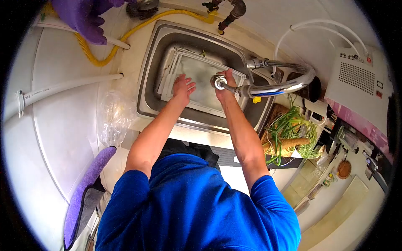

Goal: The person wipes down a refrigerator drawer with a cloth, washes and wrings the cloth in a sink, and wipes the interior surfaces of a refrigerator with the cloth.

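A steel sink [148, 92] holds a flat rectangular panel [199, 71] with a white frame and a cloudy, wet-looking middle. Over the left part of the panel is my left hand [183, 88], fingers spread and nothing held. My right hand [226, 85] is at the panel's right side, partly hidden behind the faucet head [218, 82]; its thumb and a finger show apart, and I cannot make out whether it grips the frame. The curved chrome faucet [289, 88] reaches in from the right.
Green vegetables [287, 127] and a long brown root [291, 143] lie right of the sink. A yellow hose [121, 44] runs behind it. Purple gloves [81, 19] hang at upper left, clear plastic [113, 115] lies at left, and a white perforated box [358, 79] stands at right.
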Motion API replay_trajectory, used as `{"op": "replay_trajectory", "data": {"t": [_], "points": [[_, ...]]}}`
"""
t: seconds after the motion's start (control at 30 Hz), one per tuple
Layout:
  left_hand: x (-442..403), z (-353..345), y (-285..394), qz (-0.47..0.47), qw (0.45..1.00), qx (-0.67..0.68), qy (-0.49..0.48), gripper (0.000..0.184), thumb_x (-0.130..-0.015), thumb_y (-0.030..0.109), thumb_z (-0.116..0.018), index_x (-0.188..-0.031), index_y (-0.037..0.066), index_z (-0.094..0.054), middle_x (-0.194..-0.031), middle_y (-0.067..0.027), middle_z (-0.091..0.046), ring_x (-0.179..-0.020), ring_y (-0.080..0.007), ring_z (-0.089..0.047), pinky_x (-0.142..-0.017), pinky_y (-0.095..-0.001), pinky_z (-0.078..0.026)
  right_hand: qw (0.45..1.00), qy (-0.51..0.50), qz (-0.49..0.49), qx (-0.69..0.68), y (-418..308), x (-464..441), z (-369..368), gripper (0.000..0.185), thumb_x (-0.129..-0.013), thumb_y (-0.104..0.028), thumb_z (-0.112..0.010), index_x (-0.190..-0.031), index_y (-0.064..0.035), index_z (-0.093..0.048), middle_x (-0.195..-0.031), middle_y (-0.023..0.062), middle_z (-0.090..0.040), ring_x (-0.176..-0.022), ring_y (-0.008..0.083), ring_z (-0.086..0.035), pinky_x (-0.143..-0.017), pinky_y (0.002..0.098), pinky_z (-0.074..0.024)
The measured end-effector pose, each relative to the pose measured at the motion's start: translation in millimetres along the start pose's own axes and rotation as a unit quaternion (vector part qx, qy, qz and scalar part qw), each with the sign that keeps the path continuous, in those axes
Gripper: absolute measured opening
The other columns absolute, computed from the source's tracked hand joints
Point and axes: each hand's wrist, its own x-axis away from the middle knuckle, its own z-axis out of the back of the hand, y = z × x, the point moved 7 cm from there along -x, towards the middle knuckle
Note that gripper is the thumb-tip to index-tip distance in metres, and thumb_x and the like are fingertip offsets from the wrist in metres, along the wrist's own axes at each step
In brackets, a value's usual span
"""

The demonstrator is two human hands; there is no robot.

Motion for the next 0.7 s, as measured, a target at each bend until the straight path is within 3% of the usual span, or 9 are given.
{"op": "replay_trajectory", "data": {"t": [0.07,0.1,0.2,0.23,0.37,0.5,0.57,0.63,0.7], "points": [[-0.8,-7.3,4.9,-0.023,1.0,0.002,0.003,0.053,-0.102,0.033,-0.05,-0.147,0.01,-0.036,-0.135,-0.0154,-0.052,-0.109,-0.0299,-0.06,-0.092,-0.0429,-0.053,0.999,-0.027,-0.009,0.038,-2.4,7.6,-13.1,0.026,-0.098,-0.037,-0.057,-0.094,-0.0118,-0.061,-0.094,0.0115,-0.067,-0.083,0.0269,-0.067,-0.064,0.0376,-0.0542],[1.3,-22.4,2.7,-0.027,0.995,-0.038,-0.087,0.052,-0.101,0.029,-0.053,-0.146,0.01,-0.038,-0.135,-0.014,-0.053,-0.108,-0.0273,-0.06,-0.09,-0.0418,-0.053,0.986,-0.142,-0.056,0.06,-1.3,6.6,-20.8,0.028,-0.097,-0.03,-0.059,-0.114,-0.009,-0.061,-0.109,0.0129,-0.066,-0.102,0.0275,-0.065,-0.082,0.0401,-0.0545],[7.8,-59.8,-5.8,-0.035,0.973,-0.102,-0.206,0.048,-0.097,0.023,-0.06,-0.141,0.009,-0.045,-0.128,-0.0106,-0.058,-0.104,-0.0219,-0.061,-0.087,-0.0395,-0.053,0.991,-0.088,-0.062,0.074,7.6,22.8,-31.2,0.024,-0.099,-0.026,-0.058,-0.117,-0.0107,-0.061,-0.107,0.0039,-0.066,-0.095,0.0198,-0.065,-0.08,0.0356,-0.0544],[9.0,-69.2,-7.0,-0.04,0.963,-0.126,-0.235,0.045,-0.095,0.021,-0.064,-0.136,0.009,-0.051,-0.122,-0.0085,-0.062,-0.1,-0.0191,-0.062,-0.084,-0.0382,-0.053,0.972,-0.171,-0.092,0.13,21.2,12.8,-9.8,0.027,-0.099,-0.018,-0.056,-0.126,-0.0118,-0.059,-0.113,0.003,-0.065,-0.103,0.0187,-0.063,-0.088,0.035,-0.053],[-5.5,-60.3,14.0,-0.11,0.942,-0.281,-0.148,0.028,-0.088,0.022,-0.074,-0.109,0.005,-0.068,-0.089,-0.0001,-0.069,-0.075,-0.0114,-0.062,-0.062,-0.0262,-0.047,0.957,-0.093,-0.129,0.243,18.3,27.3,0.8,0.036,-0.098,-0.02,-0.061,-0.133,-0.0119,-0.056,-0.123,0.0078,-0.061,-0.099,0.0217,-0.065,-0.084,0.0391,-0.0554],[-10.3,-55.5,23.7,-0.21,0.92,-0.3,-0.138,0.025,-0.089,0.024,-0.074,-0.106,0.007,-0.069,-0.086,0.0012,-0.068,-0.073,-0.0107,-0.059,-0.06,-0.0276,-0.045,0.939,-0.02,-0.099,0.329,14.2,21.0,35.8,0.029,-0.097,-0.009,-0.057,-0.126,-0.007,-0.054,-0.111,0.0092,-0.064,-0.078,0.0212,-0.067,-0.062,0.0346,-0.0574],[-10.4,-42.9,25.0,-0.242,0.928,-0.274,-0.065,0.024,-0.091,0.026,-0.071,-0.106,0.007,-0.068,-0.088,0.001,-0.067,-0.073,-0.0126,-0.058,-0.066,-0.0314,-0.048,0.942,0.003,-0.053,0.332,4.1,19.5,28.1,0.031,-0.095,-0.009,-0.06,-0.125,-0.0074,-0.054,-0.106,0.0077,-0.064,-0.076,0.0199,-0.066,-0.063,0.0333,-0.0563],[-13.2,-37.2,10.2,-0.176,0.958,-0.226,-0.027,0.024,-0.093,0.028,-0.068,-0.106,0.007,-0.066,-0.09,0.0,-0.068,-0.074,-0.0141,-0.058,-0.069,-0.0324,-0.05,0.942,0.027,-0.005,0.335,0.9,15.3,27.0,0.033,-0.093,-0.008,-0.063,-0.125,-0.0078,-0.054,-0.102,0.0062,-0.065,-0.074,0.0185,-0.065,-0.065,0.0321,-0.0553],[-6.1,-34.4,0.7,-0.109,0.978,-0.177,0.009,0.024,-0.095,0.029,-0.064,-0.106,0.007,-0.065,-0.092,-0.001,-0.068,-0.075,-0.0156,-0.059,-0.072,-0.0334,-0.052,0.953,-0.076,0.102,0.275,9.8,7.5,13.4,0.029,-0.091,-0.009,-0.066,-0.118,-0.0088,-0.057,-0.095,0.0032,-0.064,-0.078,0.0143,-0.062,-0.069,0.03,-0.053]]}}
